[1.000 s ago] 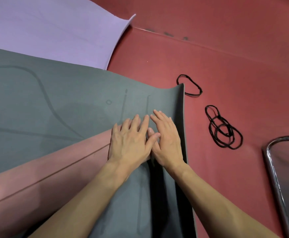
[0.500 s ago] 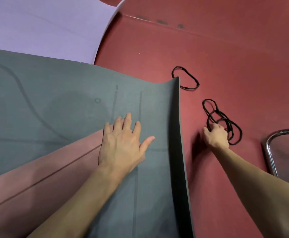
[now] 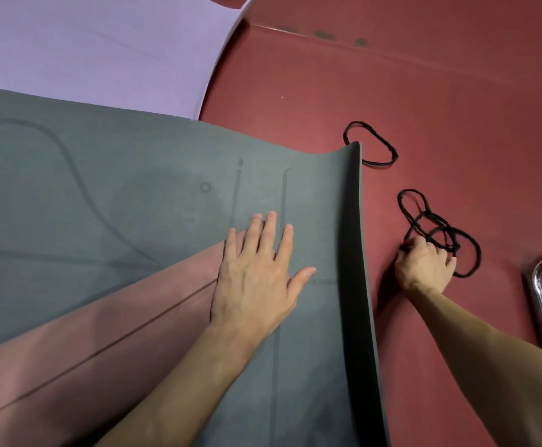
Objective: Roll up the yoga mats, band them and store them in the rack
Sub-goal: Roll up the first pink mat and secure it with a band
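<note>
Just changed: the right hand (image 3: 424, 266) has left the grey mat (image 3: 134, 195) and gone to the tangle of black bands (image 3: 450, 233) at centre right of the frame.
Right grip: fingers curled over the near strands, apparently pinching them.
Holding down: the left hand (image 3: 256, 279), spread flat, presses the mat at centre frame.
Mat state: mostly flat, with only its right edge lifted.
Meaning: probably fetching a band ahead of rolling.

The left hand (image 3: 256, 275) lies flat, fingers spread, on the grey yoga mat (image 3: 118, 195), whose right edge curls upward. The right hand (image 3: 424, 266), fingers curled, grips a tangle of black bands (image 3: 442, 232) on the red floor (image 3: 392, 75); a single black band (image 3: 371, 143) lies beyond.
</note>
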Motion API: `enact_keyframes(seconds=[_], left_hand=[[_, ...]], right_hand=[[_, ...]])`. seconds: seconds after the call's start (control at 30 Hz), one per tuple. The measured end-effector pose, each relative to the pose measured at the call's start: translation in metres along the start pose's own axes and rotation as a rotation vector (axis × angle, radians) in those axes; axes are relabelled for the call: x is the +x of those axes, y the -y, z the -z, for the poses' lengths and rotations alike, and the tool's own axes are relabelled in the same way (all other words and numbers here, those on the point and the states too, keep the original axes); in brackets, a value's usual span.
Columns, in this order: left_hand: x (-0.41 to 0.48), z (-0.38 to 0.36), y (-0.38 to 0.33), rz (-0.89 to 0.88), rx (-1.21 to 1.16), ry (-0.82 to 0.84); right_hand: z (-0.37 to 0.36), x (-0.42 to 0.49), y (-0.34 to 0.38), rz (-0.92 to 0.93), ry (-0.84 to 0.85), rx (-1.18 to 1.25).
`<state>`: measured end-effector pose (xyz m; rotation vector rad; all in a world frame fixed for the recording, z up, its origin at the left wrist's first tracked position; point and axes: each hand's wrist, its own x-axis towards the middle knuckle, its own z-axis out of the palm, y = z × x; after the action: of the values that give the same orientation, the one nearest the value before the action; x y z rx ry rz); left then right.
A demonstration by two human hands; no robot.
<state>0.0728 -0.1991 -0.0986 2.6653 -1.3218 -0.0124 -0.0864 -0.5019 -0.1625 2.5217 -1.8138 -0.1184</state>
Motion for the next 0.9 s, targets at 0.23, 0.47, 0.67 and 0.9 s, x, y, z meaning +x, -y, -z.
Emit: enact_keyframes(seconds=[0.23,0.47,0.67,0.9], left_hand=[[-0.016,0.007,0.004,0.046,0.002,0.001],[-0.038,0.009,0.027,0.042,0.064,-0.003],[-0.045,0.02,0.029,0.022,0.076,-0.047],[-0.058,0.022,0.031,0.044,0.062,-0.032]], right_hand=[[0.047,-0.033,0.039,0.032,-0.216,0.646],[0.113,-0.102,0.119,0.388,-0.119,1.16],[0.1,-0.165,0.152,0.602,0.047,1.057],[0.098,-0.198,0.162,0.649,0.186,1.04]])
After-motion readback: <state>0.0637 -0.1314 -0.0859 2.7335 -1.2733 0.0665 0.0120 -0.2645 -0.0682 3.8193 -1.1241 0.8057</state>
